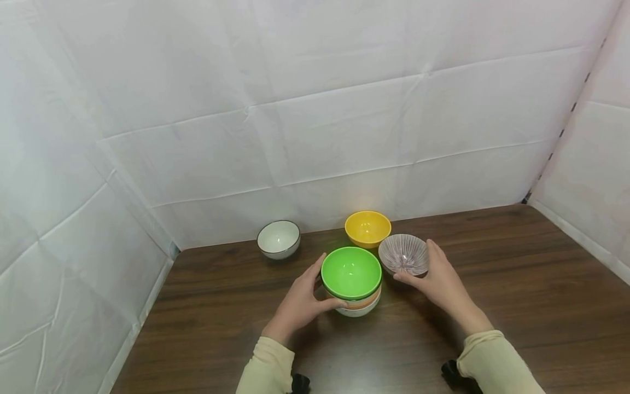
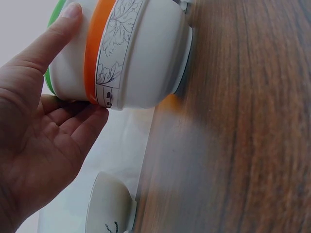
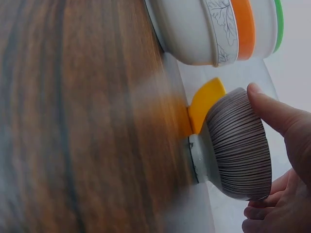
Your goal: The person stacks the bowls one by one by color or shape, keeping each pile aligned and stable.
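A stack of bowls (image 2: 146, 53) stands on the table with a bright green bowl (image 1: 351, 272) on top. Below the green rim the outside shows white, an orange band and a grey leaf pattern. My left hand (image 1: 306, 299) holds the stack's side between thumb and fingers. To the right is a striped bowl (image 3: 238, 145), white with thin dark purple lines. My right hand (image 1: 443, 280) grips its rim, the thumb at the near side and the fingers at the far right. Whether its foot touches the table I cannot tell.
A yellow bowl (image 1: 368, 230) stands at the back, just behind the stack and the striped bowl. Farther left is a pale bowl with a dark rim (image 1: 278, 241). White sheeting (image 1: 344, 137) walls off the back and sides of the brown wooden table (image 1: 551, 306).
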`<state>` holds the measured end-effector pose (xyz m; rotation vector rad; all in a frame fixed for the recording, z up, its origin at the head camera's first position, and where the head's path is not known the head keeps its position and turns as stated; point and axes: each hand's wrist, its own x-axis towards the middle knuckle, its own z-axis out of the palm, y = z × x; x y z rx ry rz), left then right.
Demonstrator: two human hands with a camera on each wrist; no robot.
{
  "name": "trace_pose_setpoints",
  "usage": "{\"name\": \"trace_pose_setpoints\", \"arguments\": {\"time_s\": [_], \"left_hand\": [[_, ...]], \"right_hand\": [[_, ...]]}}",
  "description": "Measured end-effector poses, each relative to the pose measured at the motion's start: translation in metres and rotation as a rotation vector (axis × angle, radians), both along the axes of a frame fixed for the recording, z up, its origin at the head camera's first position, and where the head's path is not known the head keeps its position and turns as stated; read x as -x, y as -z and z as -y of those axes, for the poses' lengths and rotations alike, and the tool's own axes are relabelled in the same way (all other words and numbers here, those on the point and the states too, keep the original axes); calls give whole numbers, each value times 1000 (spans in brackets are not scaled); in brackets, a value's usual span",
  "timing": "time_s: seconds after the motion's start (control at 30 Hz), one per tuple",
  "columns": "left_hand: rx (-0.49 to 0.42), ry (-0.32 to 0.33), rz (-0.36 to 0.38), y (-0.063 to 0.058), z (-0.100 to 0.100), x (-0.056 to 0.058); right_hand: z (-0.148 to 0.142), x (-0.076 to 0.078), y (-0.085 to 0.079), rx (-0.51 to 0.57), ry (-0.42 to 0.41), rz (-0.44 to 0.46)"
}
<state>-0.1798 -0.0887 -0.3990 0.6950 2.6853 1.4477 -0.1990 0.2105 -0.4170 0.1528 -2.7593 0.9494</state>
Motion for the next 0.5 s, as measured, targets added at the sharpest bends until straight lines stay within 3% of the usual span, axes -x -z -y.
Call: {"name": "trace_pose_setpoints", "arguments": {"time_s": [0.5], "left_hand": [[2,-2,3,1,1,1]], "right_hand": [[1,1,2,-5,36,-56]]}}
